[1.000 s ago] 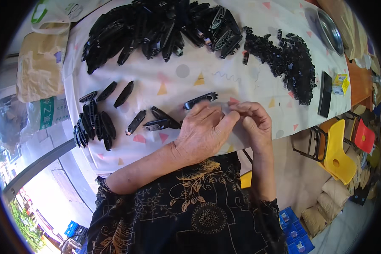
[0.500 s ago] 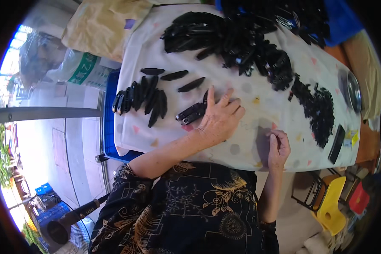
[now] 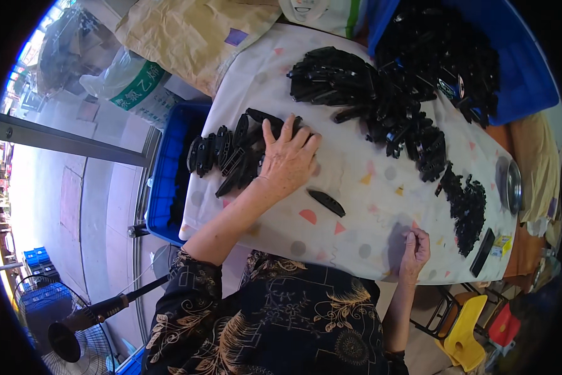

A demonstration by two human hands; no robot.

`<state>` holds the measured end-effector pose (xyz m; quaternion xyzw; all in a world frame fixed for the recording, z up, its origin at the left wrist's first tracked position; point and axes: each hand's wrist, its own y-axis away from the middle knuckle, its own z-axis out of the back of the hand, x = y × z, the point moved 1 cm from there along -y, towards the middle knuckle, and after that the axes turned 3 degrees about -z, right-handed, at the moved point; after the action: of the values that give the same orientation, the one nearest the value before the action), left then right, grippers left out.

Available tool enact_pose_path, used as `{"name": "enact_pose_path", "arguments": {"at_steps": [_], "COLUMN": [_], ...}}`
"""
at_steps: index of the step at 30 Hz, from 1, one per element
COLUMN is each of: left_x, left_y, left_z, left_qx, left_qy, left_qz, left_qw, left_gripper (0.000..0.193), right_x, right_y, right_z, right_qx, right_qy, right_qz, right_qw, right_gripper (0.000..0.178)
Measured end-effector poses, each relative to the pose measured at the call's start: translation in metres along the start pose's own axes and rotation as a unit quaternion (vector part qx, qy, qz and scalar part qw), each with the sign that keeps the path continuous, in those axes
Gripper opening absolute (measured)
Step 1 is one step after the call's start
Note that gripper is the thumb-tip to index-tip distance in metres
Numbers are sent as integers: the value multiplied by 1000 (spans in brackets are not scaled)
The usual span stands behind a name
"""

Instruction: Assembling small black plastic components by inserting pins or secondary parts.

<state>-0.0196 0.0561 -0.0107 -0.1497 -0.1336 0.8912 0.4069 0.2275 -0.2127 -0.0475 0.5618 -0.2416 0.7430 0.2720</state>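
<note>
My left hand (image 3: 290,154) lies palm down with its fingers spread, over several long, slightly curved black plastic pieces at the left of the table. Part of those pieces is hidden under the palm and fingers. Beside the hand, to its left, stands a row of like black pieces (image 3: 215,150). One black piece (image 3: 326,202) lies alone on the cloth, nearer to me. At the front edge of the table rests my right hand (image 3: 416,251), its fingers loosely curled and the thumb beside them; nothing shows in it.
A large heap of black pieces (image 3: 337,78) covers the far side, with small black parts (image 3: 468,215) to its right. A blue bin (image 3: 531,75) leans at the far right. Another blue crate (image 3: 162,187) stands left of the table. At right are a round metal dish (image 3: 513,187) and a black block (image 3: 482,253).
My left hand has moved left and away from me, onto the group of black pieces. A single piece now lies alone nearer to me. The view has shifted; my right hand stays at the edge.
</note>
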Motion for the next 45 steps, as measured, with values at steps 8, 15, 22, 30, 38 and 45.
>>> {"name": "enact_pose_path", "arguments": {"at_steps": [8,15,22,30,38,45], "left_x": [75,156,97,-67,107,169], "left_y": [25,60,41,46,49,53], "left_z": [25,40,41,-1,12,40], "left_qx": [4,-24,-65,95,39,-31], "left_qy": [-33,-132,50,158,-77,-196], "left_qz": [78,185,119,-235,-3,117], "left_qw": [996,974,989,954,996,973], "left_gripper": [36,34,47,23,29,23], "right_x": [3,4,11,12,31,33], "right_y": [-2,-5,-4,-7,-33,-96], "right_z": [-5,-16,-13,-16,-12,17], "right_qx": [-39,-59,-49,-41,-83,-148], "right_qy": [52,48,55,112,188,371], "right_qz": [-13,-4,-5,48,33,110], "right_qw": [998,997,997,992,978,910], "right_gripper": [10,11,8,5,6,14]}}
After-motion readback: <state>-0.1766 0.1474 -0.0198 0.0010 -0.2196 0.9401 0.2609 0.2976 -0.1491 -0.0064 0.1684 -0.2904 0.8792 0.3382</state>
